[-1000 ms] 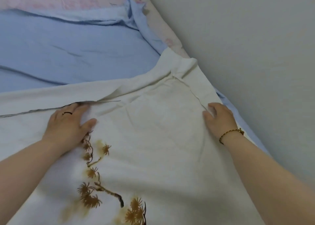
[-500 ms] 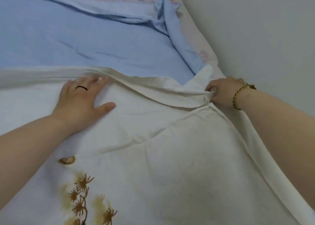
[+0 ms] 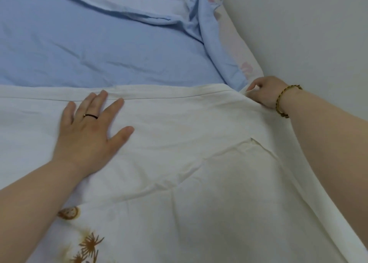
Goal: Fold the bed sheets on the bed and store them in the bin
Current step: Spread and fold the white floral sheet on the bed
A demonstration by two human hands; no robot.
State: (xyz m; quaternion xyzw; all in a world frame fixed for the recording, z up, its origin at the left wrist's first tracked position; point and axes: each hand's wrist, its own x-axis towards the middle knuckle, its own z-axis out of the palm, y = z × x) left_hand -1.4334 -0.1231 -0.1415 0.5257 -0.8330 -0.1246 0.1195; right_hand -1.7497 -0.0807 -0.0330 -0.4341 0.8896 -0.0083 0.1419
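Nothing readable is showing anywhere: no text, labels or numbers. The white sheet (image 3: pixel 199 163) is carrying only a brown floral print. The mattress cover (image 3: pixel 247 69) is showing faint pink marks, too blurred to read.

Left hand (image 3: pixel 87 131) flat on white sheet (image 3: pixel 199 163); right hand (image 3: pixel 264 93) pinches its corner.

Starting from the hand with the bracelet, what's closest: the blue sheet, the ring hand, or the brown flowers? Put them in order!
1. Blue sheet's bunched edge: just beside the right hand, on the far right.
2. Left hand: flat on the white sheet, across to the left.
3. Brown flower print: bottom left of the white sheet, farthest away.
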